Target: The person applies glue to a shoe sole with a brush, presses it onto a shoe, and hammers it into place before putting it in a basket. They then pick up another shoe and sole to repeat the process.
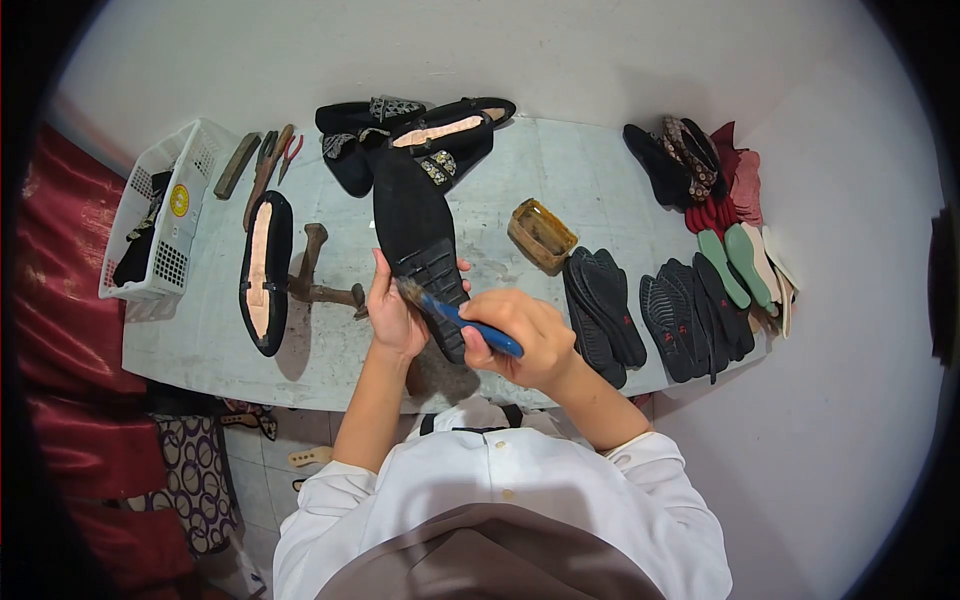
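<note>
A black shoe sole [412, 205] with a ridged heel end is held up in front of me, and my left hand [398, 318] grips it from beneath and along its left edge. My right hand [528, 335] is closed around a blue-handled paintbrush [490, 338]. The brush's bristles touch or hover just over the sole's heel part, near my left thumb; contact is hard to tell. Right of the sole stands an amber-stained rectangular container [542, 236]. To the left lies a black shoe [267, 275] with its pale underside up, beside a metal cobbler's anvil [318, 270].
Black embellished shoes [370, 115] are piled at the back. Black rubber soles [603, 315] lie right, with green insoles [742, 262] beyond them. A white basket [165, 215] stands left, near red-handled pliers [291, 155]. The table's front edge [250, 385] runs close to my body.
</note>
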`<state>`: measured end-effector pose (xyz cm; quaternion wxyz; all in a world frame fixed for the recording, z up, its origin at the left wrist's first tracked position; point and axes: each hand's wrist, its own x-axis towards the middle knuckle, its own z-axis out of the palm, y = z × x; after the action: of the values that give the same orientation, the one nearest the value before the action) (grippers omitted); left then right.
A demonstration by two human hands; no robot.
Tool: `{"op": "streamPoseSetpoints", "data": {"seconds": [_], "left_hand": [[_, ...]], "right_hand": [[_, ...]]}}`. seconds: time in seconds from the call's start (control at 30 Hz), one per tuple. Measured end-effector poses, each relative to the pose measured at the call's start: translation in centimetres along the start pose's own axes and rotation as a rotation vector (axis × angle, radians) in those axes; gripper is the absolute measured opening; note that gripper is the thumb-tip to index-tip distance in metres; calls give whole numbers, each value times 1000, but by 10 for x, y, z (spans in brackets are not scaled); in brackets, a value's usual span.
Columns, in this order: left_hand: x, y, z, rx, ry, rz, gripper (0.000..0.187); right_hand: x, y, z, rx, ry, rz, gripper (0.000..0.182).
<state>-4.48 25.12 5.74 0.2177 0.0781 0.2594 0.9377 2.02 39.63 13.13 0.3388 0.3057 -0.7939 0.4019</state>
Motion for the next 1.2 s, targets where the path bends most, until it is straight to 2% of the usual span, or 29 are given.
{"op": "streamPoseSetpoints", "data": {"seconds": [0.07, 0.17, 0.27, 0.37, 0.47, 0.57, 0.77, 0.97, 1.07, 1.2], "left_hand": [[1, -1, -8, 25, -1, 7, 75], [1, 0, -8, 21, 22, 28, 75], [-1, 2, 2, 21, 62, 16, 75], [0, 2, 1, 2, 17, -1, 75], [4, 0, -11, 27, 1, 16, 75], [4, 4, -10, -2, 7, 33, 75], [4, 11, -3, 11, -6, 78, 75], [5, 11, 2, -42, -29, 94, 74], [7, 12, -5, 6, -23, 96, 73], [7, 15, -3, -19, -12, 108, 73]], "right_hand": [[-3, -3, -6, -36, -109, 62, 15], [1, 1, -9, -18, -45, 55, 15], [8, 11, 6, -13, 152, -145, 20], [4, 9, 11, -24, 134, -115, 19], [1, 3, 1, -74, 6, -48, 12], [-2, 4, -8, -60, -94, 13, 12], [-1, 8, 0, 9, 136, -107, 17], [1, 4, 7, -27, 111, -183, 18], [-1, -4, -2, -43, -57, -83, 10], [-3, 8, 1, -1, 61, -110, 17]]}}
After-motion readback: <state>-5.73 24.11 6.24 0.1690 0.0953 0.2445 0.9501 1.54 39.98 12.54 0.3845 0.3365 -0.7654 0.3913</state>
